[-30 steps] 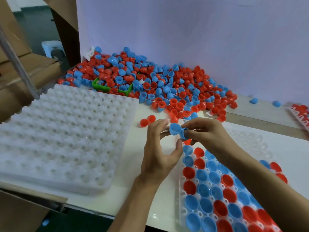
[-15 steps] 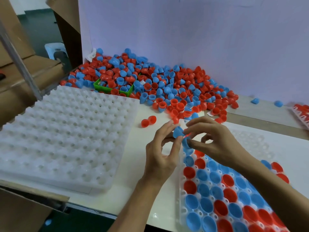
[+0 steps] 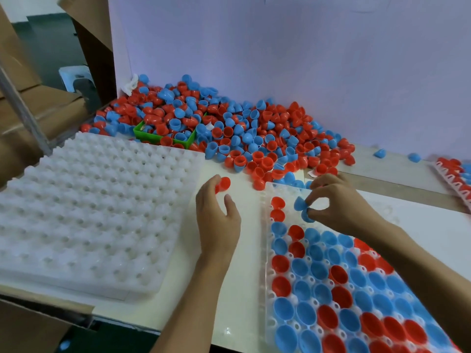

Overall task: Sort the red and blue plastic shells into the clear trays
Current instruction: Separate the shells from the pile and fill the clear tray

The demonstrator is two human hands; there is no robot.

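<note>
Pinching two blue shells (image 3: 300, 207) over the far end of the clear tray (image 3: 267, 289), the right hand (image 3: 339, 207) has its grip closed. Left hand (image 3: 216, 220), grip partly open, touches red shells (image 3: 223, 184) on the tabletop (image 3: 244, 200).

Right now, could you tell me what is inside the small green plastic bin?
The green bin holds loose red and blue plastic shells heaped over its rim. Its floor, and anything beneath them, is covered.

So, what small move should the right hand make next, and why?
Probably lower the blue shells into empty pockets at the far end of the clear tray. The right hand pinches them just above that end, where pockets look unfilled.
</note>
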